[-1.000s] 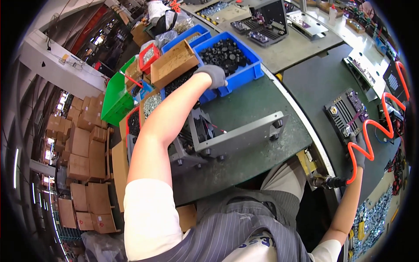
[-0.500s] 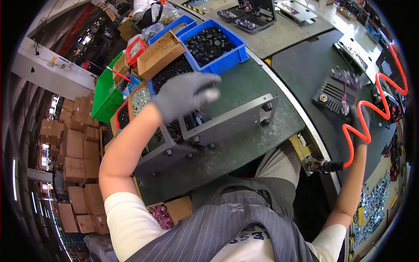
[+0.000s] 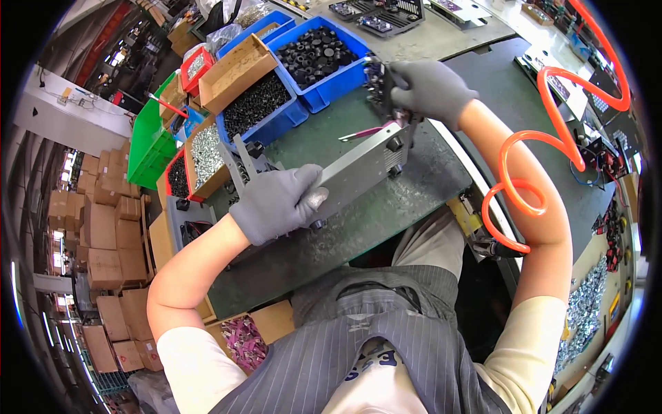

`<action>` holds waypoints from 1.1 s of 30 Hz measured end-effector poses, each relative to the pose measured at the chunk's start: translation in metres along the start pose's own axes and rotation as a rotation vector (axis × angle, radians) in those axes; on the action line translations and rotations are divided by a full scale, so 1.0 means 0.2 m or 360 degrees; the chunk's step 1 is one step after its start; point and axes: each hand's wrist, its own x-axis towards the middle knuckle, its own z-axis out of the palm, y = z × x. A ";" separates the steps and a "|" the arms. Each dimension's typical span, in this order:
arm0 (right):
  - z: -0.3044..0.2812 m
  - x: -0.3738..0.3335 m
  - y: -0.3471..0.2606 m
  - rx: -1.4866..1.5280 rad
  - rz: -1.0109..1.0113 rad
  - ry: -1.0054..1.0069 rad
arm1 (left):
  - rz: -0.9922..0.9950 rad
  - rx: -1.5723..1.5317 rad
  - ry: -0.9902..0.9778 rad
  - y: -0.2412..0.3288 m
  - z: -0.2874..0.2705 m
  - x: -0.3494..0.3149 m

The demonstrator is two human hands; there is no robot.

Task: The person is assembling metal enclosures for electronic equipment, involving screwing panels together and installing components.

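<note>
Metal, flat and gray, made the long frame (image 3: 355, 169) that we saw standing at a slant on the green table (image 3: 434, 185). It looked dull and smooth, with stubby black feet (image 3: 394, 143) already on its outer face, so we judged that bit done. A dark plate (image 3: 376, 83) with little parts on it was up at the frame's far right end. The two were not yet set together, so we judged that bit left to do. We saw the plate nearly edge-on, so we could not tell its parts well.

Our left hand (image 3: 279, 203), in a gray glove, was closed on the frame's near left end. Our right hand (image 3: 436, 90), gloved too, pinched the dark plate. A thin pink strip (image 3: 365, 132) showed just behind the frame.

Farther out, we had a blue bin (image 3: 338, 87) of black caps (image 3: 317, 56), and a curly orange hose (image 3: 527, 135) crossed our right arm.
</note>
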 end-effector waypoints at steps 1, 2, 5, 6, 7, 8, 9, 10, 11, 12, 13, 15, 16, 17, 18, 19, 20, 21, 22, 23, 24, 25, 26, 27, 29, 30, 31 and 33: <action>0.01 0.03 -0.02 0.0070 -0.0027 -0.0065 | 0.0003 -0.0009 0.0005 0.00 0.01 0.00; 0.03 0.03 -0.05 0.0051 -0.0124 -0.0016 | -0.0010 -0.0010 0.0018 0.00 0.02 0.00; 0.04 0.04 -0.08 0.0031 -0.0258 -0.0013 | -0.0067 -0.0004 0.0042 0.00 0.02 0.00; 0.04 0.04 -0.05 -0.0005 -0.0248 0.0006 | -0.0070 0.0002 0.0036 0.00 0.02 0.01; 0.03 0.03 -0.01 -0.0043 -0.0237 0.0025 | -0.0069 -0.0023 0.0036 0.00 0.02 0.01; 0.01 0.02 0.03 -0.0136 -0.0243 0.0084 | -0.0060 -0.0017 0.0027 0.00 0.02 0.02; -0.01 0.00 0.04 -0.0120 -0.0214 0.0147 | -0.0079 -0.0004 0.0021 0.00 0.01 0.01; -0.04 -0.01 0.05 -0.0162 -0.0208 0.0162 | -0.0094 -0.0031 0.0023 -0.01 0.01 0.01; -0.06 -0.01 0.05 -0.0202 -0.0203 0.0177 | -0.0098 -0.0012 0.0007 -0.02 0.01 0.01; -0.08 -0.03 0.05 -0.0152 -0.0219 0.0199 | -0.0093 0.0012 -0.0010 -0.02 0.01 0.01; -0.06 -0.03 0.04 -0.0157 -0.0228 0.0179 | -0.0103 -0.0008 -0.0009 -0.02 0.01 0.01; -0.02 -0.01 0.02 -0.0044 -0.0313 0.0069 | -0.0092 -0.0016 -0.0020 -0.02 0.01 0.01; -0.02 -0.03 -0.03 0.0072 -0.0281 0.0000 | -0.0095 -0.0029 -0.0019 -0.02 0.01 0.02; 0.02 -0.02 -0.04 0.0210 -0.0324 0.0049 | -0.0076 -0.0024 -0.0018 -0.02 0.01 0.03; 0.07 -0.01 -0.04 0.0231 -0.0375 0.0122 | -0.0063 -0.0017 -0.0019 -0.02 0.01 0.03; 0.10 0.00 -0.05 0.0251 -0.0427 0.0195 | -0.0073 -0.0027 -0.0019 -0.02 0.02 0.03; 0.09 0.00 -0.05 0.0251 -0.0432 0.0182 | -0.0047 -0.0033 0.0022 -0.02 0.03 0.04; 0.08 0.01 -0.06 0.0382 -0.0323 0.0075 | -0.0024 -0.0032 0.0061 -0.03 0.03 0.04; 0.07 0.02 -0.07 0.0508 -0.0210 -0.0033 | -0.0033 -0.0036 0.0060 -0.03 0.03 0.05; 0.09 0.02 -0.07 0.0507 -0.0213 -0.0040 | -0.0016 -0.0023 0.0074 -0.03 0.03 0.05; 0.11 0.02 -0.06 0.0603 -0.0252 0.0016 | 0.0005 -0.0010 0.0087 -0.04 0.03 0.05; 0.12 0.02 -0.06 0.0695 -0.0288 0.0074 | 0.0007 -0.0015 0.0089 -0.04 0.03 0.05; 0.12 0.02 -0.05 0.0689 -0.0286 0.0073 | 0.0012 -0.0019 0.0108 -0.05 0.04 0.05; 0.12 0.04 -0.06 0.0640 -0.0364 0.0080 | -0.0011 -0.0004 0.0123 -0.05 0.03 0.04; 0.12 0.02 -0.06 0.0613 -0.0470 0.0092 | 0.0105 0.0209 0.0365 -0.01 0.00 0.00; 0.11 0.00 -0.03 0.0741 -0.0442 0.0148 | 0.0252 0.0414 0.0616 -0.02 -0.02 -0.02; 0.14 0.00 -0.01 0.0888 -0.0430 0.0183 | 0.0199 0.0440 0.0609 -0.07 -0.06 -0.05; 0.03 -0.14 0.04 0.0942 -0.0004 0.0033 | 0.0097 0.0202 0.0938 -0.18 -0.19 -0.13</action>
